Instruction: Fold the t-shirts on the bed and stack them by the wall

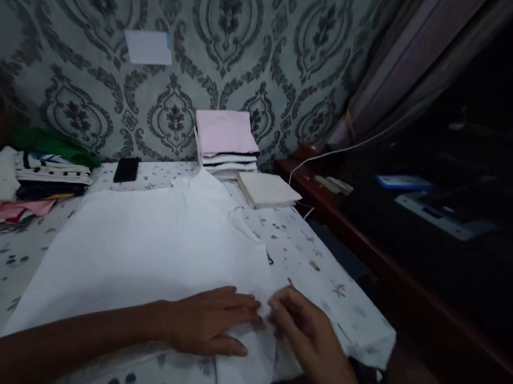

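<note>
A white shirt point(146, 239) lies spread over a surface covered with a patterned cloth, its collar end away from me. One sleeve point(246, 378) reaches toward me at the near edge. My left hand point(214, 321) rests flat on the shirt beside that sleeve, palm down with the fingers stretched out. Just to its right, my right hand point(299, 322) has its fingers curled in a pinch at the shirt's right edge. The fingertips are slightly blurred, and the fabric between them is partly hidden.
A stack of folded clothes with a pink piece point(226, 132) on top stands at the back, beside a cream folded cloth point(268, 190). A black phone point(127, 169) lies at the back left. More folded clothes point(53, 169) fill the left side. A white cable point(341, 150) hangs at right.
</note>
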The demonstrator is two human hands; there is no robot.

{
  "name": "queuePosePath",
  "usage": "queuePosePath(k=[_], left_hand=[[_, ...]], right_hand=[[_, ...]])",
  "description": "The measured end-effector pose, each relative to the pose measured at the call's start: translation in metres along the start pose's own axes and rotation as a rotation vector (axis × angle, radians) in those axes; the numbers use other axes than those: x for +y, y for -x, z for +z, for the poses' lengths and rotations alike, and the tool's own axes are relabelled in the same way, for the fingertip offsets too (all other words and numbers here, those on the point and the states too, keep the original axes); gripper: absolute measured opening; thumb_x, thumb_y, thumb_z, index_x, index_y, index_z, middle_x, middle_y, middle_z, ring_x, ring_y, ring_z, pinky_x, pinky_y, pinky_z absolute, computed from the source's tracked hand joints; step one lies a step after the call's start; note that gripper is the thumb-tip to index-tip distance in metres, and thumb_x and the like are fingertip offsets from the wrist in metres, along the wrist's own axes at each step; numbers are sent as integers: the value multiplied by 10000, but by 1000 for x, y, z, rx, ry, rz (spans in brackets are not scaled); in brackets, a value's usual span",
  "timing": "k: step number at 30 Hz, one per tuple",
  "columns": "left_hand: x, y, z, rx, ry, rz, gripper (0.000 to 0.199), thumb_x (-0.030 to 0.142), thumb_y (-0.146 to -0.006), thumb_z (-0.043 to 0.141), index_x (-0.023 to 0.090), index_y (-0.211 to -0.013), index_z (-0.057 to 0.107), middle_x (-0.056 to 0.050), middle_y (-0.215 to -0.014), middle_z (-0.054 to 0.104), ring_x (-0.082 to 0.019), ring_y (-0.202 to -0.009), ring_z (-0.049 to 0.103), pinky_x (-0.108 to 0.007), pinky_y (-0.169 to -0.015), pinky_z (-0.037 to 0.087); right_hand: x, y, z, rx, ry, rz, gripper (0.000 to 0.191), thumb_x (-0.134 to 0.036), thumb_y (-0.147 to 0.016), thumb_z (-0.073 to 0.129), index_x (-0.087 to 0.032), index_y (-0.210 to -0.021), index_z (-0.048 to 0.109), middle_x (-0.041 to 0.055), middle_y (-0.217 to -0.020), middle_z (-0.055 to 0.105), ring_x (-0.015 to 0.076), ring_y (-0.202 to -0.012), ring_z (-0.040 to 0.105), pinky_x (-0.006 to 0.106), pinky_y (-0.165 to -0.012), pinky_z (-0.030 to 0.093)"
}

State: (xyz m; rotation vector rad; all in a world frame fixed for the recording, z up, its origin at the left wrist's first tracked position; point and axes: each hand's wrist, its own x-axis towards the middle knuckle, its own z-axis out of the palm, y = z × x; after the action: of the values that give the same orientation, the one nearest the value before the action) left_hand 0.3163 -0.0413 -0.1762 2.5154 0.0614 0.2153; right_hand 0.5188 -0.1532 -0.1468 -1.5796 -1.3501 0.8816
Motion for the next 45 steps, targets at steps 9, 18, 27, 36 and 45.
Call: queuePosePath(k=[9,18,27,36,45], left_hand=[[-95,16,-65,171,-254,-358,491,454,-1010,356,172,-1392,480,-154,-1487,499,-275,-1390,435,-491,-1199,293],[-207,82,-136,372,-425,-784,568,512,-1004,269,205,-1435,476,-103,-1556,432,-245,-1456,364,-459,-1220,241],[-192,128,-129,375,-558,-775,489,437,-1014,293,200,-1367,534,-116,-1538,456,-241,-1445,373,-482,-1215,222],[-191,228,-178,573,-438,-1221,471,370,-799,593,169,-1224,573,-163,-1243,595,-362,-1224,507,-496,-1063,373],[-198,240,-204,628,-7,-1077,321,436,-646,676,203,-699,462,-48,-895,654,-204,-857,604,-307,-739,472]], right_hand=[[-3,-223,98,-190,393,-460,279,-204,-941,456,-197,-1148,643,73,-1190,697,181,-1066,648,334,-948,494],[35,-302,69,-27,727,-368,323,-134,-930,432,-132,-1195,616,147,-1316,621,255,-1262,522,411,-1083,380],[52,-313,71,-9,841,-446,343,-189,-941,409,-160,-1212,618,150,-1338,616,276,-1249,537,419,-1033,421],[57,-319,75,30,857,-509,344,-222,-930,394,-152,-1159,641,166,-1262,657,304,-1168,593,435,-959,473],[55,-317,74,17,844,-491,338,-257,-921,400,-172,-1151,633,153,-1248,663,302,-1148,600,448,-944,485]])
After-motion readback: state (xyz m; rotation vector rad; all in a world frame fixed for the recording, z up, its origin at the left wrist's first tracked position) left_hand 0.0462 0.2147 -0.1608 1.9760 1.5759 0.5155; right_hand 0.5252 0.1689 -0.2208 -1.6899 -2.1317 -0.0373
